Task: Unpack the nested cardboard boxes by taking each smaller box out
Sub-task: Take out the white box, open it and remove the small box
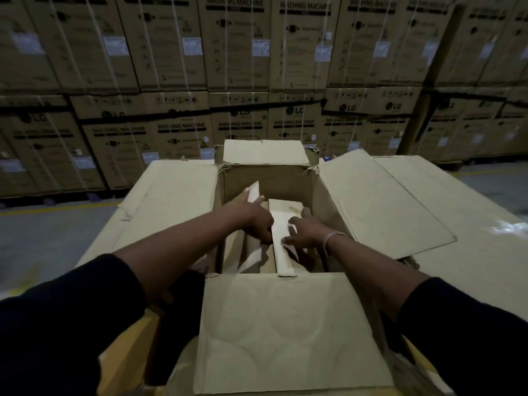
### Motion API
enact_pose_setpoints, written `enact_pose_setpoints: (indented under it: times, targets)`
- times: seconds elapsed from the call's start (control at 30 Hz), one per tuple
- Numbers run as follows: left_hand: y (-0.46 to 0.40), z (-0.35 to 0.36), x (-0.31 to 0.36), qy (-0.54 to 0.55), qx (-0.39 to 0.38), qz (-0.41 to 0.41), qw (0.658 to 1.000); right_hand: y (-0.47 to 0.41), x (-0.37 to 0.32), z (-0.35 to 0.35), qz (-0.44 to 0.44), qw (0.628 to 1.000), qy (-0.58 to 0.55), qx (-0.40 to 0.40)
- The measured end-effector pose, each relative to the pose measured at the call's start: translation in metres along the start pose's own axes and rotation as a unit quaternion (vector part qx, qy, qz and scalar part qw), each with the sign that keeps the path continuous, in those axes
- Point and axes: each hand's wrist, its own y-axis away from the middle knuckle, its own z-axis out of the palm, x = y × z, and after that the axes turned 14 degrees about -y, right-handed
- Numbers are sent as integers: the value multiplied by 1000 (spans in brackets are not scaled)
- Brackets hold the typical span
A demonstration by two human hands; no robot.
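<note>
1. Large open brown cardboard outer box (325,201) stands just in front of the person, its 4 flaps folded out: far flap at 12 o'clock, wide flaps at 9 and 3 o'clock, near flap (285,332) at 6 o'clock.
2. Inside it sits the smaller pale cardboard inner box (281,241), its own flaps partly raised. One flap is lifted toward 11 o'clock.
3. Left hand (254,221): reaches down into the opening, fingers curled over an inner flap edge near the middle seam. Whether it truly grips is hard to tell in the dim light.
4. Right hand (305,228): fingers spread and fairly straight, pressing or resting on the inner box top at about 1 o'clock of the seam. It holds nothing that I can see.
5. Orientation: the inner box's long axis appears to run 6 to 12 o'clock, away from the person, open top facing up.
6. Judgement, step in hand: getting purchase on the inner box. It would go best by folding its flaps flat, sliding 1 hand down each long side, then lifting straight up, level.
7. Risk: pulling by a flap alone may tear it, or drag the outer box along.
8. Background: stacked washing-machine cartons (240,61) at 12 o'clock.
</note>
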Motion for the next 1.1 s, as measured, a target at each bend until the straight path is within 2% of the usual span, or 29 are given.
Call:
enact_pose_setpoints:
  times: [0.13, 0.27, 0.37, 0.43, 0.53, 0.6, 0.67, 0.77, 0.87, 0.97, 1.1]
  targets:
    - [23, 12, -52, -31, -9, -56, 998, -3, -11, -2, -129, 991, 43, 0]
    - [46, 42, -67, -31, -33, -63, 997, -4, -36, 4, -252, 946, 195, -64]
    - [47, 55, -68, -16, -27, -64, 997, -2, -49, 12, -258, 916, 284, -118]
    - [42, 57, -69, -8, -14, -66, 998, 4, -53, 4, -257, 915, 299, -88]
    - [40, 49, -66, -24, -2, -49, 999, 20, -60, -29, -237, 920, 311, 9]
    - [43, 38, -62, -32, -9, -31, 999, 29, -55, -52, -200, 912, 358, 15]
    - [43, 29, -58, 6, -40, -28, 999, 34, -41, -66, -161, 906, 390, -4]
    - [41, 20, -50, 146, -83, -57, 984, 28, -17, -66, -116, 927, 356, -23]
    - [33, 14, -38, 343, -132, -122, 922, 21, -9, -58, -84, 960, 263, -50]
    - [18, 10, -40, 395, -195, -180, 880, 14, -5, -52, -72, 983, 160, -56]
    - [0, 10, -48, 405, -231, -205, 861, 8, 6, -52, -77, 991, 100, -54]
